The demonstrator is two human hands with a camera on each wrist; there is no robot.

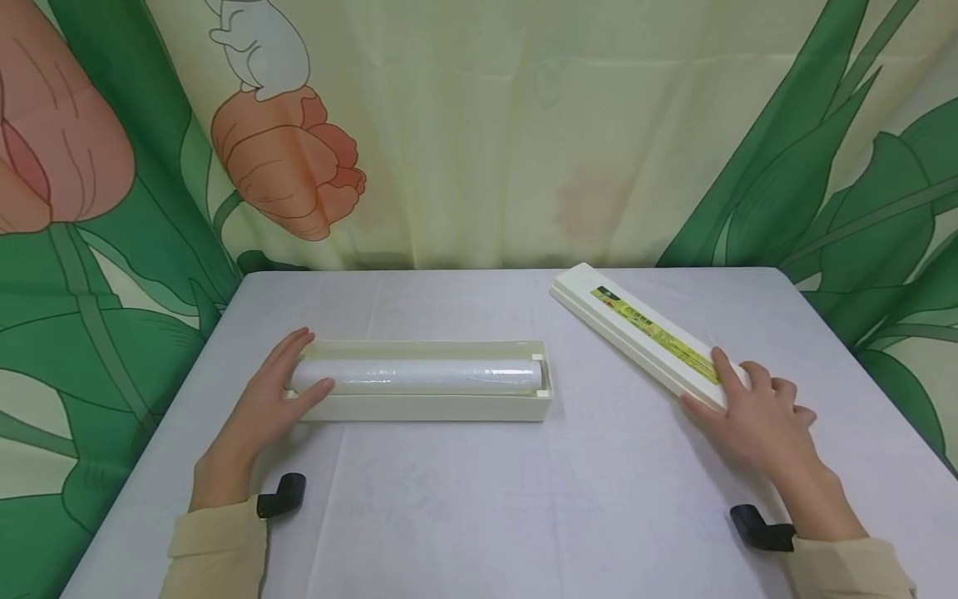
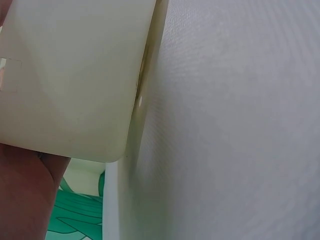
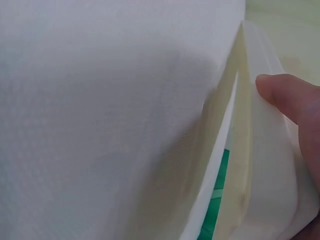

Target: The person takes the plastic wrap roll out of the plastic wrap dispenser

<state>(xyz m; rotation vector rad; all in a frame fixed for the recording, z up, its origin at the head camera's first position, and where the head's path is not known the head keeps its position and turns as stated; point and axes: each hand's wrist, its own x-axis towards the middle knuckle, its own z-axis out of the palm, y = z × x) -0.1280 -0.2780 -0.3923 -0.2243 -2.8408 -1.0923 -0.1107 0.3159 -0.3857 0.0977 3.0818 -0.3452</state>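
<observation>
A long cream-white box [image 1: 427, 408] lies crosswise on the table, its top open. Inside it sits a roll of cling film [image 1: 434, 376], clear and shiny. My left hand [image 1: 262, 403] holds the box's left end, thumb at the front and fingers over the back side. In the left wrist view, the box's plain end wall [image 2: 75, 85] fills the upper left. Off to the right, my right hand [image 1: 763, 416] grips the near end of the white lid [image 1: 636, 333], which bears a yellow-green label. The right wrist view shows a gap between the lid's edge [image 3: 270, 150] and the tabletop.
A white cloth covers the table [image 1: 449, 499]. Behind it hangs a printed curtain [image 1: 486, 150] with leaves, flowers and a rabbit. Black wrist cameras [image 1: 283, 495] sit at both beige cuffs.
</observation>
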